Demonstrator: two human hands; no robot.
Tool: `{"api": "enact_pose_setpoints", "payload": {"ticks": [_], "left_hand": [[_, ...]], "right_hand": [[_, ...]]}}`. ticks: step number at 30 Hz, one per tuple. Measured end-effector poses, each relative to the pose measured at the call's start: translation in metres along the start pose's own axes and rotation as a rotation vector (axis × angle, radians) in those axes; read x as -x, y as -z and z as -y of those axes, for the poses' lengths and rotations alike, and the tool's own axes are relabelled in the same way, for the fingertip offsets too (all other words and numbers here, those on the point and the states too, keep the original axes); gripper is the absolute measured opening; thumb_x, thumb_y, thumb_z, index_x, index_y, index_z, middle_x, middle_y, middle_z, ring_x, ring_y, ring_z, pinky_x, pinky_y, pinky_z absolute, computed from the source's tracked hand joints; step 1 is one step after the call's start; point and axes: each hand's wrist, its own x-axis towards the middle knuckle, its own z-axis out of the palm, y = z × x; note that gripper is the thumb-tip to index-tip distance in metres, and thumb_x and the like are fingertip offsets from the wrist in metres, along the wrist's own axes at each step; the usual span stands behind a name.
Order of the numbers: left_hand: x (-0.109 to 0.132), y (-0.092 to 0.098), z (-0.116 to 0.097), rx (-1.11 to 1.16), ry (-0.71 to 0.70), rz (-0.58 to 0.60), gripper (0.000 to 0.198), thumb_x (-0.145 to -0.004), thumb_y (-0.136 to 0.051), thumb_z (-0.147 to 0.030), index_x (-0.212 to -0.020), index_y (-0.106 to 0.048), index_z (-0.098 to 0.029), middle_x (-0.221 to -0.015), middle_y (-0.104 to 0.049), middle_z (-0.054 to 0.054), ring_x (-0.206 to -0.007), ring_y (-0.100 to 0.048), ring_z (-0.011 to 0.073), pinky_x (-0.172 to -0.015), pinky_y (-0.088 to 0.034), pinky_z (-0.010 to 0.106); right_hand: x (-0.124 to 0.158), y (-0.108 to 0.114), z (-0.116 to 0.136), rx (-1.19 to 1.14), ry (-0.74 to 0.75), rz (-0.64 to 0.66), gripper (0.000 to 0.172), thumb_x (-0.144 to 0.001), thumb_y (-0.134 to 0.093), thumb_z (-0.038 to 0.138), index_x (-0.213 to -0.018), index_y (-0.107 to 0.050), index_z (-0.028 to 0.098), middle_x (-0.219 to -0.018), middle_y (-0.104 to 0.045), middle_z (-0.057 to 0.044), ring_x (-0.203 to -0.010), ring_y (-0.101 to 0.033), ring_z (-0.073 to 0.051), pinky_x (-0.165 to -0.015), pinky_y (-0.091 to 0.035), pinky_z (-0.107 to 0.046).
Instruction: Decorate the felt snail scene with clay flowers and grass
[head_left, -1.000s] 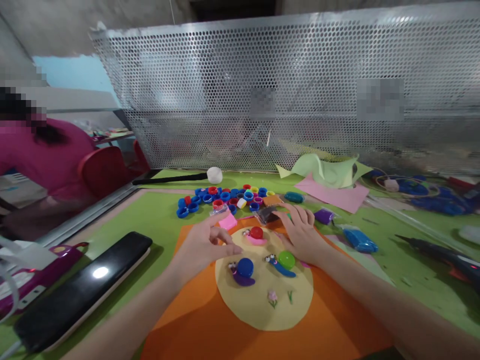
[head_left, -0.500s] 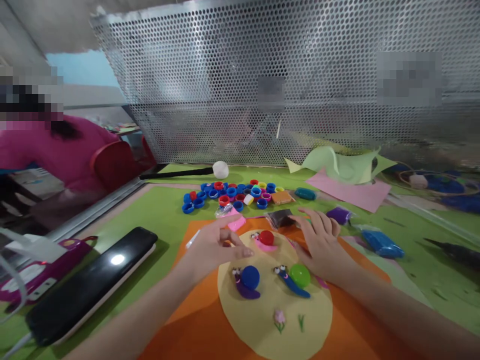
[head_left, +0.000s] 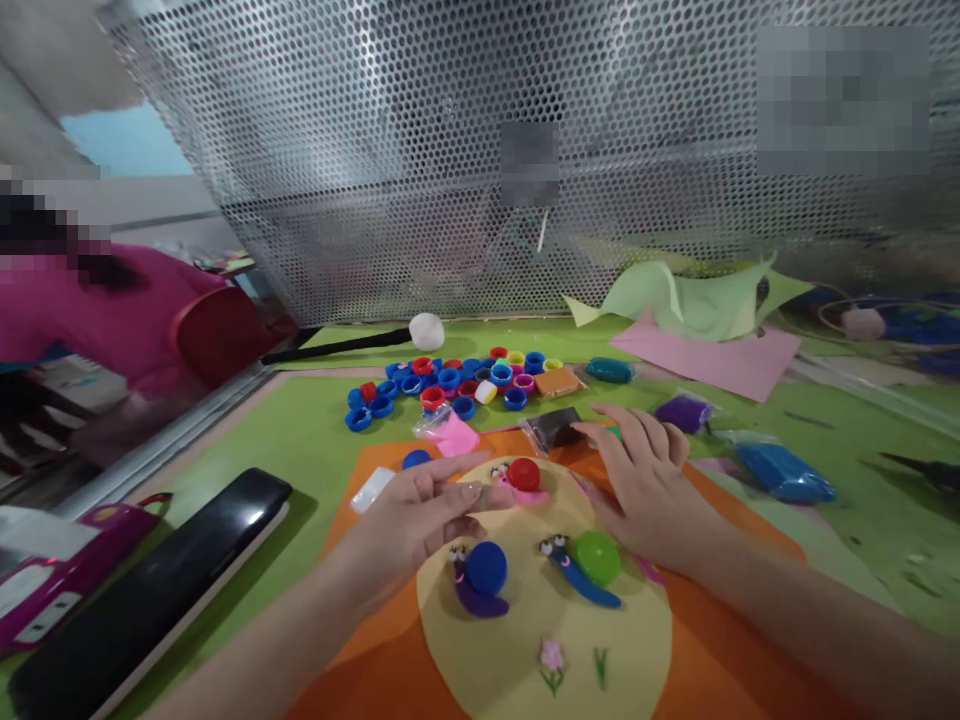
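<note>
My left hand [head_left: 420, 512] hovers over the upper left edge of a yellow felt circle [head_left: 525, 630] that lies on an orange sheet [head_left: 352, 660]. Its thumb and fingertips are pinched together just left of a snail with a red cap shell [head_left: 523, 475]; what they hold is too small to name. My right hand [head_left: 654, 482] lies flat with fingers apart on the orange sheet, its fingertips beside a black clay packet [head_left: 555, 428]. On the circle also sit a blue-cap snail [head_left: 486, 572], a green-cap snail [head_left: 596, 558] and a small pink flower [head_left: 551, 656].
A heap of bottle caps [head_left: 450, 385] and clay packets in pink [head_left: 454, 436], orange [head_left: 559, 381], purple [head_left: 681, 412] and blue [head_left: 784, 473] lie behind. A black phone [head_left: 142, 590] is at the left. A perforated metal screen [head_left: 525, 150] closes the back. A person in pink [head_left: 97, 310] sits far left.
My left hand has slid down and right onto the circle's edge, uncovering a blue cap and a white packet. My right hand stays put. The view has shifted slightly.
</note>
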Motion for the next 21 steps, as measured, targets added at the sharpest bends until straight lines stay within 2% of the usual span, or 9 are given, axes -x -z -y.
{"api": "enact_pose_setpoints", "payload": {"ticks": [3, 6, 12, 17, 21], "left_hand": [[0.001, -0.003, -0.002, 0.033, 0.029, 0.007, 0.052, -0.064, -0.076, -0.029, -0.109, -0.055, -0.013, -0.083, -0.072, 0.008, -0.072, -0.063, 0.0136, -0.065, -0.048, 0.023], [0.002, -0.005, -0.001, 0.053, 0.02, 0.027, 0.047, -0.069, -0.072, -0.03, -0.11, -0.055, -0.012, -0.086, -0.071, 0.01, -0.084, -0.064, 0.0183, -0.07, -0.048, 0.026], [0.009, -0.006, 0.008, 0.101, -0.058, 0.089, 0.065, -0.074, -0.065, -0.043, -0.129, -0.04, -0.017, -0.097, -0.07, 0.011, -0.086, -0.064, 0.023, -0.083, -0.044, 0.039], [0.018, -0.002, 0.011, 0.005, -0.176, 0.216, 0.064, -0.085, -0.041, -0.055, -0.139, -0.018, -0.028, -0.122, -0.057, 0.008, -0.115, -0.05, 0.0264, -0.104, -0.021, 0.051], [0.027, 0.001, 0.01, -0.186, -0.225, 0.365, 0.05, -0.09, -0.03, -0.052, -0.136, -0.019, -0.038, -0.14, -0.036, -0.002, -0.131, -0.029, 0.0243, -0.108, -0.012, 0.051]], "right_hand": [[0.0, 0.002, 0.001, -0.014, -0.006, -0.001, 0.036, -0.079, -0.043, 0.027, -0.11, -0.051, 0.011, -0.119, -0.045, -0.02, -0.107, -0.039, -0.035, -0.084, -0.03, -0.052], [-0.002, 0.007, 0.001, -0.028, 0.005, -0.026, 0.032, -0.08, -0.043, 0.023, -0.109, -0.053, 0.012, -0.118, -0.048, -0.019, -0.108, -0.04, -0.033, -0.084, -0.03, -0.051], [-0.008, 0.024, 0.0, -0.119, 0.053, -0.194, 0.019, -0.085, -0.044, 0.017, -0.094, -0.061, 0.019, -0.102, -0.059, -0.009, -0.099, -0.046, -0.027, -0.082, -0.032, -0.044], [-0.008, 0.037, 0.019, -0.3, 0.052, -0.064, 0.014, -0.086, -0.047, 0.022, -0.082, -0.06, 0.022, -0.09, -0.061, -0.004, -0.087, -0.05, -0.021, -0.077, -0.032, -0.039], [-0.009, 0.052, 0.042, -0.492, -0.053, 0.007, 0.007, -0.077, -0.062, 0.034, -0.077, -0.061, 0.027, -0.082, -0.062, 0.002, -0.082, -0.053, -0.02, -0.075, -0.028, -0.037]]}}
